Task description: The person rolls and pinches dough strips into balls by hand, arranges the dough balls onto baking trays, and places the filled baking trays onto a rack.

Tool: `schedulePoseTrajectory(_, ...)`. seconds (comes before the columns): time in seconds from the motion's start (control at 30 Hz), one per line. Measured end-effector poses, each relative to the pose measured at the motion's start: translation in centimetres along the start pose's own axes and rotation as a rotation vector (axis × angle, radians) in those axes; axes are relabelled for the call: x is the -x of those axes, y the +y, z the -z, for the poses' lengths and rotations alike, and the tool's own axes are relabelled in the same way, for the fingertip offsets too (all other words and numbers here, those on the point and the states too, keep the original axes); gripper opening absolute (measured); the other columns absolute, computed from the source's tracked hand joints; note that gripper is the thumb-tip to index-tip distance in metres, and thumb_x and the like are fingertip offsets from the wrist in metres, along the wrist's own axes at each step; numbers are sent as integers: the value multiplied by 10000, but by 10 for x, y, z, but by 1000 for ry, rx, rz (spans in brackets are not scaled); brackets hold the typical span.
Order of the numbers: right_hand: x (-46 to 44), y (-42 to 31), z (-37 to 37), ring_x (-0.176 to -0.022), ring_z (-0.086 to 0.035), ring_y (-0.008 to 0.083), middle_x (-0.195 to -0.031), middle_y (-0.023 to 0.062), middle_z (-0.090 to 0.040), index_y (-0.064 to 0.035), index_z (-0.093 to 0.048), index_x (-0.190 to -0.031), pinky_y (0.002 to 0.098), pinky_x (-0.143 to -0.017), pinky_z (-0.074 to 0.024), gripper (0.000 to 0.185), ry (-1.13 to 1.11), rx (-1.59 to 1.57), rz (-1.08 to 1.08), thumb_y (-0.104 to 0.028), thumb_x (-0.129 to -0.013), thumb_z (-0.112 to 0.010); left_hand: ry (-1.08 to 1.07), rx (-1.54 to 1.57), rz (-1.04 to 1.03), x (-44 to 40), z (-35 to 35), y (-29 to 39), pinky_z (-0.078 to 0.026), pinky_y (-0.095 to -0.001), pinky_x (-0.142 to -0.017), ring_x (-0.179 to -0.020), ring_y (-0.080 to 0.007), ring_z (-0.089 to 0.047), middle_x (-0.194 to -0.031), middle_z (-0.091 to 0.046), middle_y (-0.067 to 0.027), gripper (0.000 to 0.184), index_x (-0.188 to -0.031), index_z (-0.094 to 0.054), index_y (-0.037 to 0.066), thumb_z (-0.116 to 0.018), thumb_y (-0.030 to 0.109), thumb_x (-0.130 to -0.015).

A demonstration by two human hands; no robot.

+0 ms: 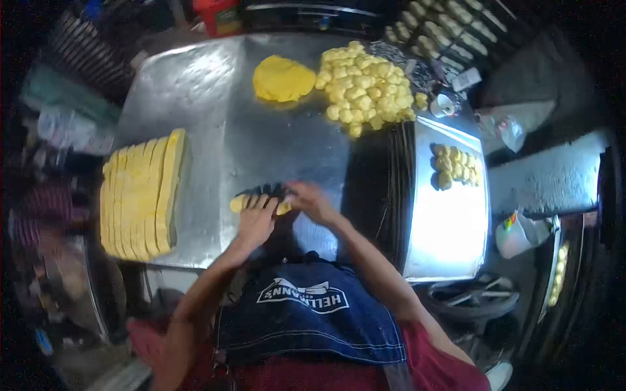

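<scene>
Grey metal, scuffed and shiny, covered the worktable (274, 146); glare showed on its far left corner and at the near edge. Room dim around it, with clutter on both sides that I could not sort out. Worker stood at the near edge in a dark blue apron (303, 296) over maroon sleeves. Short piece of yellow dough (238, 204) lay on the metal close in front of the apron, smooth and rounded at its left end, the rest mostly covered. Left hand (257, 221) rested over it, fingers spread and lightly bent. Right hand (313, 202) was at the dough's other end, fingers curled but blurred; could not tell whether it gripped. To the left sat a thick dough slab (137, 199) cut into long strips; farther back, a smooth yellow mound (280, 79) beside a heap of small dough lumps (365, 88). Containers: at the right, a bright metal tray (447, 241) held a small cluster of dough balls (456, 165) toward its far end. White cup (443, 105) near the far right corner, contents unclear. Beyond, a rack (450, 29) carried rows of pale pieces. White bucket (513, 237) stood off to the right.
</scene>
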State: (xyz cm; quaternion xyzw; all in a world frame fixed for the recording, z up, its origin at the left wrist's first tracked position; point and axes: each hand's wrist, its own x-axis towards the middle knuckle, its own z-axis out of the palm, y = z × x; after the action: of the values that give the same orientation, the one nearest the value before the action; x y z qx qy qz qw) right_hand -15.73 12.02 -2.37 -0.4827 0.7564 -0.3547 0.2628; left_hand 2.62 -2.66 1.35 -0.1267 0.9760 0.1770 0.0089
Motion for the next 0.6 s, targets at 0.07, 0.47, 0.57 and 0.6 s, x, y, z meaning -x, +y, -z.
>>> schedulePoseTrajectory(0.07, 18, -19, -29, -1213, -659, 362, -1347, 199, -664, -100, -601, -1413, 451, -1022, -524, 500, 102, -241, -6, -237, -949, -725, 48, 202, 20, -1, -1, 11, -421, -548, -1024, -1237, -466, -561, -1290, -622, -246, 469, -1305, -547, 55, -721, 165, -884)
schedulePoseTrajectory(0.47, 38, -130, 12, -1112, -653, 454, -1227, 247, -678, -70, -668, -1237, 506, -937, -534, 355, 272, -88, -102, -298, -966, -678, -93, 1140, -117, -25, -49, -27, -562, -397, -775, -933, -309, -730, -998, -729, -181, 269, -1122, -700, 33, -748, 172, -896)
schedulePoseTrajectory(0.57, 46, -109, 23, -1059, -673, 452, -1138, 258, -699, -49, -682, -1168, 496, -873, -544, 457, 286, -34, -337, -433, -925, -721, -85, 830, -185, -33, -14, 27, -561, -420, -741, -898, -311, -728, -948, -722, -218, 284, -1110, -681, -18, -742, 170, -906)
schedulePoseTrajectory(0.6, 52, -102, 27, -1013, -682, 459, -1062, 261, -707, -38, -686, -1108, 499, -835, -546, 484, 314, -79, -388, -468, -893, -742, -10, 896, -53, -30, -14, 47, -555, -433, -738, -902, -337, -727, -937, -716, -231, 295, -1097, -671, -34, -741, 177, -904)
